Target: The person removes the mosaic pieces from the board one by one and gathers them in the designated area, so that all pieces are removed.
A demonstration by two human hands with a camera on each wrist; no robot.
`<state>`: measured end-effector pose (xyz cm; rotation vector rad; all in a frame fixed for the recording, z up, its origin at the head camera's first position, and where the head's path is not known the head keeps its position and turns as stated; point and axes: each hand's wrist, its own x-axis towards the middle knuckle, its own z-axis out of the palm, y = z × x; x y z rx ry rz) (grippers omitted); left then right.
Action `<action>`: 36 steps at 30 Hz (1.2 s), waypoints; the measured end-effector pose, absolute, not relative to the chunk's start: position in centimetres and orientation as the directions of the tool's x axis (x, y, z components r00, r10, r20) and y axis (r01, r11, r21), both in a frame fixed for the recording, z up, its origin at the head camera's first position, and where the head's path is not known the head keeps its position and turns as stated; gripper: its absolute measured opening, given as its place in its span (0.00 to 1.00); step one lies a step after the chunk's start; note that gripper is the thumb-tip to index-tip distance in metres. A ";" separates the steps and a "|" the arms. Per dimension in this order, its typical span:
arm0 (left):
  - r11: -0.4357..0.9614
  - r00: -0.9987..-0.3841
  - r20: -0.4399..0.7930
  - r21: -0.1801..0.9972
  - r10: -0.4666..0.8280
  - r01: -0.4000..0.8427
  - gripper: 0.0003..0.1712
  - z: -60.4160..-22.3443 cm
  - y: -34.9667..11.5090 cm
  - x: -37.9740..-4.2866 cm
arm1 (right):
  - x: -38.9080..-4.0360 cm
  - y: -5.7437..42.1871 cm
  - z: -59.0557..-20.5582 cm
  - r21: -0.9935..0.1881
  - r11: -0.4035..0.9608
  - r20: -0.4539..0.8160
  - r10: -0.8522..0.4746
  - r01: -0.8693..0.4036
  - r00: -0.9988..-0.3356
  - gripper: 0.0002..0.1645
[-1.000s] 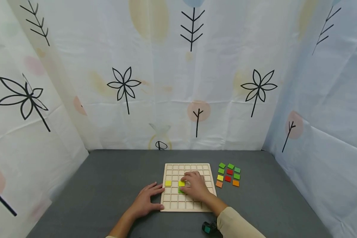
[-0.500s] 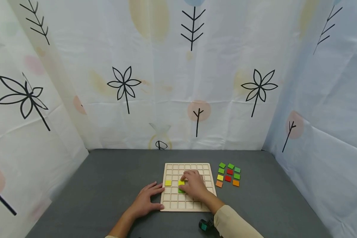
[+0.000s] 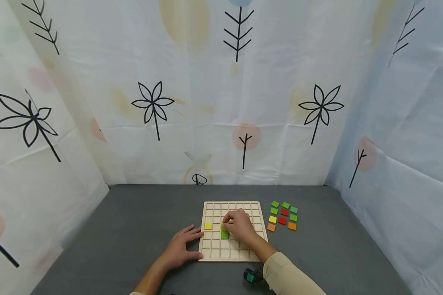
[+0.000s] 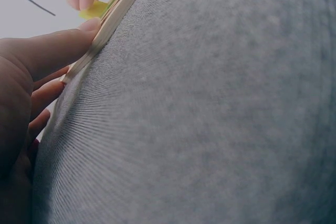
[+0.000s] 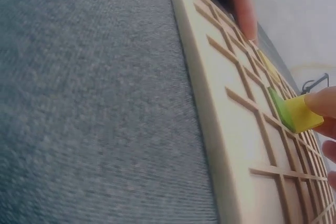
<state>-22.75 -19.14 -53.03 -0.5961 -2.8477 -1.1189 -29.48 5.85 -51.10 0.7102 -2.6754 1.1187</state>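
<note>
A square wooden board (image 3: 225,255) with a grid of recessed cells lies on the grey table. Over its middle, my right hand (image 3: 241,226) pinches a yellow square tile (image 5: 304,115) between thumb and fingertips. The right wrist view shows that tile tilted up, with its lower edge close to a green tile (image 5: 281,108) on the board; whether they touch, I cannot tell. A second yellow tile (image 3: 208,226) sits in a cell near the board's left side. My left hand (image 3: 181,249) rests against the left edge, fingers extended and thumb at the near corner.
Right of the board lie several loose tiles, among them a red tile (image 3: 282,221), an orange tile (image 3: 292,225) and a green tile (image 3: 293,218). A small black device (image 3: 252,275) is by the right sleeve (image 3: 289,274). Patterned curtains (image 3: 199,123) surround the table.
My right thumb and fingertips have come together on the yellow tile in the middle and tipped it up. More of the green tile shows. The left hand stays put at the edge.
</note>
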 end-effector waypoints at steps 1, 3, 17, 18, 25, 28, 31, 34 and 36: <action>0.671 -0.926 0.157 0.649 0.342 0.358 0.41 -53.0 -19.2 -22.8 | -29.4 5.8 -51.1 -0.639 0.602 0.311 -0.368 -0.479 -0.877 0.04; 0.676 -0.928 0.142 0.649 0.344 0.350 0.42 -52.8 -19.2 -22.8 | -29.3 5.8 -51.0 -0.652 0.589 0.304 -0.373 -0.477 -0.877 0.04; 0.676 -0.931 0.125 0.656 0.342 0.336 0.42 -52.7 -19.2 -22.8 | -28.6 7.2 -51.0 -0.679 0.539 0.384 -0.317 -0.498 -0.867 0.07; 0.675 -0.931 0.126 0.656 0.343 0.337 0.42 -52.7 -19.2 -22.8 | -28.6 7.4 -50.9 -0.678 0.542 0.387 -0.312 -0.497 -0.868 0.07; 0.677 -0.930 0.127 0.653 0.345 0.340 0.42 -52.8 -19.2 -22.7 | -28.2 9.1 -50.6 -0.685 0.551 0.398 -0.264 -0.476 -0.879 0.08; 0.676 -0.930 0.131 0.653 0.342 0.341 0.42 -52.7 -19.2 -22.7 | -28.1 9.9 -50.7 -0.697 0.544 0.400 -0.245 -0.467 -0.883 0.08; 0.673 -0.930 0.136 0.655 0.342 0.344 0.42 -52.7 -19.2 -22.7 | -27.9 10.8 -50.7 -0.717 0.539 0.391 -0.214 -0.442 -0.895 0.09; 0.670 -0.928 0.140 0.656 0.346 0.348 0.42 -52.8 -19.2 -22.7 | -27.7 11.8 -50.6 -0.736 0.527 0.390 -0.184 -0.425 -0.902 0.10; 0.670 -0.926 0.140 0.654 0.350 0.352 0.42 -52.8 -19.1 -22.8 | -27.7 12.5 -50.6 -0.745 0.517 0.400 -0.160 -0.421 -0.903 0.10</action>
